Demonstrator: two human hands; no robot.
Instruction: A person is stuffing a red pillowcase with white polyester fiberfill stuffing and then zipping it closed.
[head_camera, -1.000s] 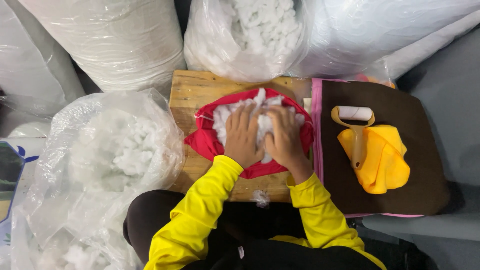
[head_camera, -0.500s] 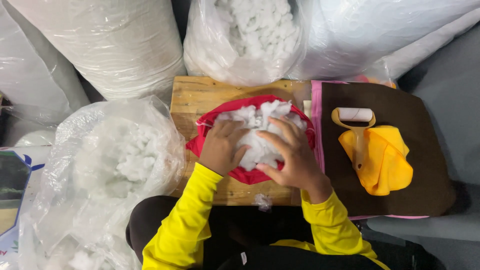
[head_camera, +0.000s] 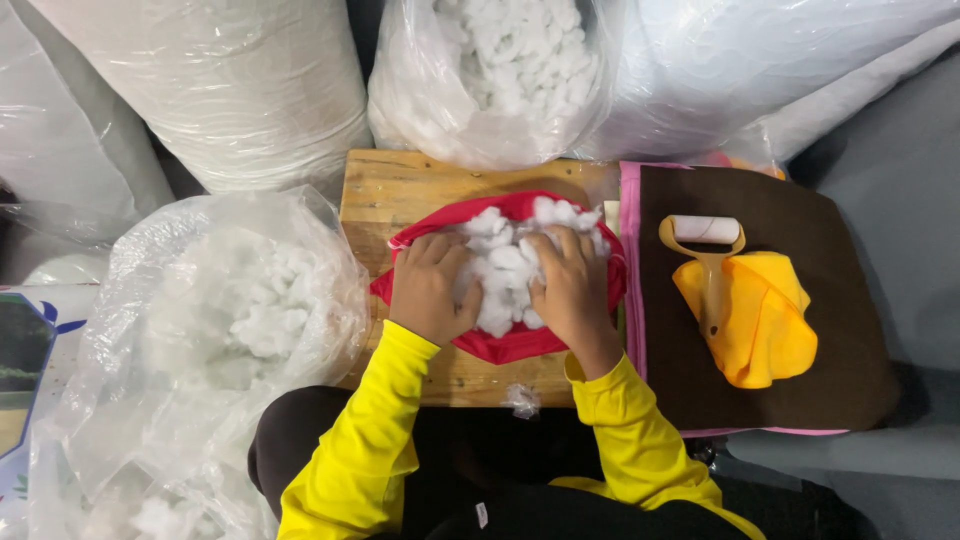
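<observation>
**A:** From my remote seat, the white fibre stuffing (head_camera: 505, 268) sits heaped in the mouth of the red fabric cover (head_camera: 500, 345), which lies on the wooden board (head_camera: 400, 185) right in front of the person. It mounds above the red edge rather than sitting down inside it

**B:** And the hands?

**A:** The left hand (head_camera: 428, 288) lies palm down on the left side of the heap, fingers curled onto the fluff and the red rim. The right hand (head_camera: 570, 285) is on the right side, fingers bent into the stuffing, pressing and not pinching anything. I can't tell whether either one has a hold of the fabric itself

**B:** What worries you?

**A:** Spill, I'd say. The heap stands proud of the opening, so a hard push from both sides could squeeze tufts out over the far edge onto the board. One loose tuft (head_camera: 521, 399) already lies at the near edge, beside the yellow sleeves

**B:** Anything close by that matters?

**A:** The brown felt mat (head_camera: 850, 300) lies just right of the cover, with a lint roller (head_camera: 708, 262) resting on a yellow cloth (head_camera: 765, 335). Stray fibres would likely cling to that felt. The open clear bag of stuffing (head_camera: 200, 320) on the left and another bag (head_camera: 490, 70) behind the board stand near enough that a swinging elbow could tip them
</observation>
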